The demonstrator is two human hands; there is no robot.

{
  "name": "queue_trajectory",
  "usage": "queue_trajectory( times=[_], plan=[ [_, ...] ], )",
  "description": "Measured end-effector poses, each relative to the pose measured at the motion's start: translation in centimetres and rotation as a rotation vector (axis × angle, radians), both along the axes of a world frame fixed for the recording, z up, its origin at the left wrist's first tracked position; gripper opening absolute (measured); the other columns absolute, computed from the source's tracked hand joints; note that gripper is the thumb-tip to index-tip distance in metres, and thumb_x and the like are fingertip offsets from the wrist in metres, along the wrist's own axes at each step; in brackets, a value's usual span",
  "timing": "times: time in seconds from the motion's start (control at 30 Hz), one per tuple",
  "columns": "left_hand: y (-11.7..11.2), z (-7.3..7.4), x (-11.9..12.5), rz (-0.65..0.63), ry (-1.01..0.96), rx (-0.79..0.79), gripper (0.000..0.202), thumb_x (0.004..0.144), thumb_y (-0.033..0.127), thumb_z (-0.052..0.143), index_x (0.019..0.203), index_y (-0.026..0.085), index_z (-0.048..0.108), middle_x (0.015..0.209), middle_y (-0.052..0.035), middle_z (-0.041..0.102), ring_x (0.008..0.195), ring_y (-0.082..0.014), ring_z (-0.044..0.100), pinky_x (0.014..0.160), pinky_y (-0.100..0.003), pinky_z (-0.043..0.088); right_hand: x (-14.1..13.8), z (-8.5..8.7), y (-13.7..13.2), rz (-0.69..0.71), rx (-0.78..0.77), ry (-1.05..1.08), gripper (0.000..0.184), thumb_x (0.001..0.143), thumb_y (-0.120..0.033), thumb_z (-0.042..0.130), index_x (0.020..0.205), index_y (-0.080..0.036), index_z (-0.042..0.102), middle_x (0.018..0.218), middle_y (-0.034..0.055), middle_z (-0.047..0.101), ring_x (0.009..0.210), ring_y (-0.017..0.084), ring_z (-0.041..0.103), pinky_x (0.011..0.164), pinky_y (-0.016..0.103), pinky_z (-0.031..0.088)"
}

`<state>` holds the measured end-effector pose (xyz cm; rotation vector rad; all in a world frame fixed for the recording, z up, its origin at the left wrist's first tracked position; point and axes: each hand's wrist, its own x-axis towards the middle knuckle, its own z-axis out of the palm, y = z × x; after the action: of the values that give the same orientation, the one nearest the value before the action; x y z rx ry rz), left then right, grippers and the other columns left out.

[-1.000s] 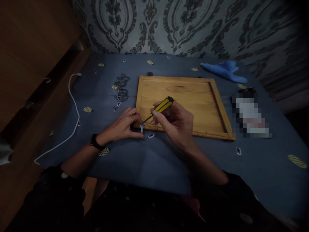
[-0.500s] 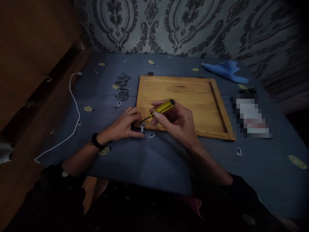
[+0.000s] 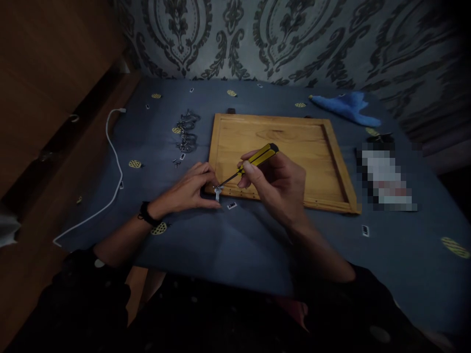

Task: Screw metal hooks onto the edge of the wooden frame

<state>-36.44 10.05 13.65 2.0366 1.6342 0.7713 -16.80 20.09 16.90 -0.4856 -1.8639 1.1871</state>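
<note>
My right hand (image 3: pixel 281 184) is closed around the yellow-and-black handle of a screwdriver (image 3: pixel 262 157). Its thin shaft slants down to the left, and the tip meets a small silver metal fitting (image 3: pixel 218 192) at the near left corner of a framed wooden panel (image 3: pixel 272 157). My left hand (image 3: pixel 189 189), with a dark band on the wrist, steadies that fitting between thumb and fingers. Part of the fitting and the panel corner are hidden by the fingers. Several small holes dot the panel's near edge.
Left of the panel lie a pile of metal hardware (image 3: pixel 187 131) and loose screws (image 3: pixel 176 163). A white cable (image 3: pixel 117 157) curves along the table's left side. Far right are a blue plush-like object (image 3: pixel 348 109) and a blurred-out item (image 3: pixel 386 179). A patterned wall (image 3: pixel 235 39) rises behind.
My right hand has shifted slightly right with the screwdriver, whose tip moved right onto the fitting. My left hand stays nearly where it was.
</note>
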Motion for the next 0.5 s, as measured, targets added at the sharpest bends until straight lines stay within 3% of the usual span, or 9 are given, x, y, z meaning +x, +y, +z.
queue_trajectory(
  times=[0.3, 0.5],
  plan=[
    [0.08, -0.06, -0.06, 0.014, 0.015, -0.028, 0.048, 0.077, 0.057, 0.084, 0.100, 0.019, 0.066, 0.106, -0.0060, 0.060, 0.102, -0.0246, 0.054, 0.092, -0.037, 0.046, -0.32, -0.20, -0.15, 0.019, -0.017, -0.017, 0.028, 0.093, -0.051, 0.071, 0.097, -0.023, 0.066, 0.073, -0.0036, 0.067, 0.053, 0.011, 0.063, 0.057, 0.029, 0.057],
    [0.11, -0.26, -0.09, 0.001, 0.008, 0.003, 0.049, 0.078, 0.058, 0.082, 0.100, 0.018, 0.066, 0.106, -0.0062, 0.059, 0.102, -0.0239, 0.054, 0.091, -0.036, 0.045, -0.36, -0.18, -0.19, 0.022, -0.013, -0.012, 0.027, 0.093, -0.050, 0.071, 0.097, -0.023, 0.066, 0.073, -0.0037, 0.067, 0.053, 0.011, 0.063, 0.057, 0.029, 0.057]
  ],
)
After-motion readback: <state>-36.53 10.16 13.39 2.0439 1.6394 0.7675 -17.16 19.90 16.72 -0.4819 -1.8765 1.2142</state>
